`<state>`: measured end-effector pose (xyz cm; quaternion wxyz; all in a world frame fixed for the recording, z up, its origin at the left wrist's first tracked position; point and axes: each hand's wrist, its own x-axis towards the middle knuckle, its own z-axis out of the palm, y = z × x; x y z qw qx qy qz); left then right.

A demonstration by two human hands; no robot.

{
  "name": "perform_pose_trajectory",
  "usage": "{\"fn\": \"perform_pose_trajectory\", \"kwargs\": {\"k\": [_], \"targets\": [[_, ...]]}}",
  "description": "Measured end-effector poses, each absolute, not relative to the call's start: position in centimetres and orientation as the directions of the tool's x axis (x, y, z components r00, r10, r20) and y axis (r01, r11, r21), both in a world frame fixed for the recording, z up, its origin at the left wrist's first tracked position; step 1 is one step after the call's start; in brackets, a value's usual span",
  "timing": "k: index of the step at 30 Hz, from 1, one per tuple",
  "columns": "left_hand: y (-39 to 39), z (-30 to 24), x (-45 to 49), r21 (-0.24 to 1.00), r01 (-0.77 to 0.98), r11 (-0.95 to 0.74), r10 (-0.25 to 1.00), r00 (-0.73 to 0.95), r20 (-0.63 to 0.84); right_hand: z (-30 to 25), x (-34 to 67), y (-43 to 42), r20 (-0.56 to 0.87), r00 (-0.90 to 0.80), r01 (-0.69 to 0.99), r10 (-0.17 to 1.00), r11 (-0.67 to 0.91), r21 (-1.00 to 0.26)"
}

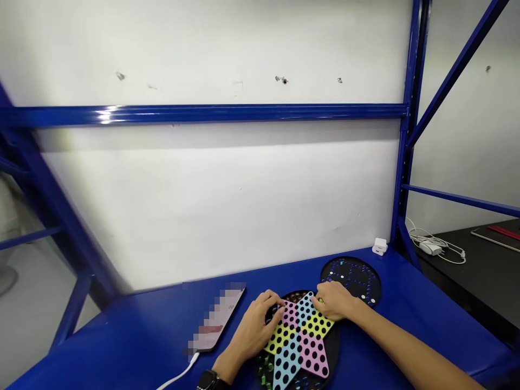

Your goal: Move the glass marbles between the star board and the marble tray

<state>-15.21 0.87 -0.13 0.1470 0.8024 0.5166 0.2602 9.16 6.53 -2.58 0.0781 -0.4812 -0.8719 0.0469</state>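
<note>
A round black Chinese checkers board (335, 346) lies on the blue table, with a star of pink, yellow and light blue perforated triangles (298, 341) on it. My left hand (255, 327) rests on the star's left side, fingers curled at the board's black rim. My right hand (333, 300) is curled at the star's upper right point, pinching something small and yellowish. A watch (209, 381) sits on my left wrist.
A second round black tray (351, 279) holding several marbles lies behind my right hand. A phone (215, 320) with a white cable lies to the left. A white charger block (379, 246) stands by the wall. Blue shelf posts frame the table; a black desk with cables is at right.
</note>
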Motion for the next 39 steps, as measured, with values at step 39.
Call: {"fn": "perform_pose_trajectory", "kwargs": {"k": [39], "targets": [[0.8, -0.1, -15.2, 0.465, 0.763, -0.449, 0.890, 0.336, 0.308, -2.2, 9.9, 4.1, 0.148, -0.448, 0.815, 0.881, 0.471, -0.337]]}}
